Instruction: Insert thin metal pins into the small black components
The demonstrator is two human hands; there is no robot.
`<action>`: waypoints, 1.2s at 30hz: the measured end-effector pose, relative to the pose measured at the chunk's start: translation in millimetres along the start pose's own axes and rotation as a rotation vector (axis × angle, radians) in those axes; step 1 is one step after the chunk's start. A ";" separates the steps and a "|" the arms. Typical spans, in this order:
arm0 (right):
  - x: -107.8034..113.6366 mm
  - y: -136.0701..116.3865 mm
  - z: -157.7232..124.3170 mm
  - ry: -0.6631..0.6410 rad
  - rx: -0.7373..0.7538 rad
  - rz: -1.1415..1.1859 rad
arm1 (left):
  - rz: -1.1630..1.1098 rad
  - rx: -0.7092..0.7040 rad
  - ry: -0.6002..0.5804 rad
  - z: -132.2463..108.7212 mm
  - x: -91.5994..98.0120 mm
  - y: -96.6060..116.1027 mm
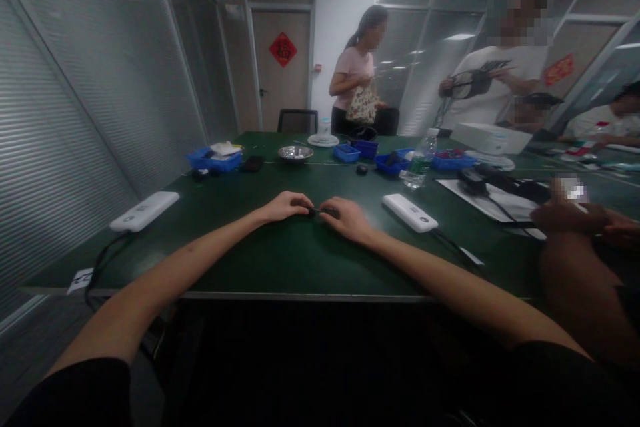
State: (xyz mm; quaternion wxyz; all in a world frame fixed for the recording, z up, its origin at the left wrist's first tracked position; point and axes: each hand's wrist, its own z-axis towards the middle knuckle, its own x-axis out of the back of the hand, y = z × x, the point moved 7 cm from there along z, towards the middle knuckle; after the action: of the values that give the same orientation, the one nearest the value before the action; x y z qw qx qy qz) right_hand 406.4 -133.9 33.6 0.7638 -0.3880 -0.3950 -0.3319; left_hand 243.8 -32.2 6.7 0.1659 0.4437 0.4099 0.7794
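Observation:
Both my hands rest close together on the green table, fingertips nearly meeting. My left hand (287, 206) has its fingers curled round a small dark object (311, 211) at its fingertips. In my right hand (345, 217) is another small dark piece (330, 212), with a thin part pointing towards the left hand. Whether the two dark pieces are joined cannot be made out. White power banks lie on either side, one at the left (145, 211) and one right of my right hand (410, 213), each with a black cable.
Beyond my hands stand a metal bowl (295, 155), blue trays (214, 159), a black mouse (362, 170) and a water bottle (421, 161). Another person's arm (575, 267) reaches over the table at the right, near dark devices on a white sheet (480, 203). Two people stand behind the table.

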 end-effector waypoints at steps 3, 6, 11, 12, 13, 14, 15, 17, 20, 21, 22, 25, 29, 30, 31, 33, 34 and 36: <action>-1.8 -1.3 0.1 -0.035 0.007 -0.027 | -0.024 -0.006 -0.019 0.5 -2.4 1.3; -2.0 -2.5 -0.3 -0.039 0.018 -0.026 | -0.020 -0.003 -0.032 0.3 -3.2 -0.1; -5.4 2.0 0.9 -0.004 0.024 -0.016 | -0.015 0.017 -0.014 0.3 -2.5 -4.3; -5.9 3.7 1.5 0.012 0.023 -0.011 | -0.029 0.020 -0.015 0.7 -3.2 -4.9; -6.1 5.8 2.2 0.032 0.017 -0.007 | -0.045 0.022 -0.017 1.1 -4.0 -5.2; -5.8 8.0 2.8 0.052 0.005 -0.005 | -0.058 0.022 -0.015 1.6 -4.5 -5.5; -5.3 10.0 3.2 0.069 -0.013 -0.006 | -0.064 0.022 -0.007 2.1 -4.4 -5.8; -4.0 12.3 3.4 0.084 -0.046 -0.017 | -0.057 0.021 0.011 2.9 -3.4 -6.4; -1.6 10.6 2.3 0.072 -0.068 -0.033 | -0.025 0.015 0.026 3.4 -2.0 -7.2; -0.7 9.3 1.8 0.066 -0.069 -0.033 | -0.006 0.013 0.036 3.3 -1.2 -7.4; 0.2 8.2 1.3 0.064 -0.070 -0.032 | 0.018 0.012 0.052 3.2 0.1 -7.5; 2.1 5.9 0.4 0.059 -0.068 -0.023 | 0.083 0.015 0.080 2.6 2.4 -6.3; 2.8 4.4 0.4 0.051 -0.067 -0.022 | 0.127 0.008 0.052 1.8 1.5 -1.0; 2.4 4.0 0.5 0.045 -0.067 -0.025 | 0.135 0.008 0.051 1.6 1.6 0.1; 1.8 3.7 0.5 0.037 -0.066 -0.031 | 0.142 0.008 0.050 1.5 1.9 0.9; 0.5 3.1 0.4 0.027 -0.061 -0.047 | 0.144 0.005 0.046 1.2 2.0 1.3; -0.1 2.8 0.3 0.025 -0.056 -0.054 | 0.142 0.000 0.044 1.0 2.1 1.2; -1.4 2.5 0.0 0.022 -0.040 -0.064 | 0.139 -0.010 0.042 0.6 2.3 0.2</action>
State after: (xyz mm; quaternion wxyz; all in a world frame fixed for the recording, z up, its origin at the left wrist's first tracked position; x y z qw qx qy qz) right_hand 407.8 -132.5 31.5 0.7491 -0.3867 -0.3919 -0.3685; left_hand 243.1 -30.6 8.3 0.1051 0.4540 0.3777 0.8001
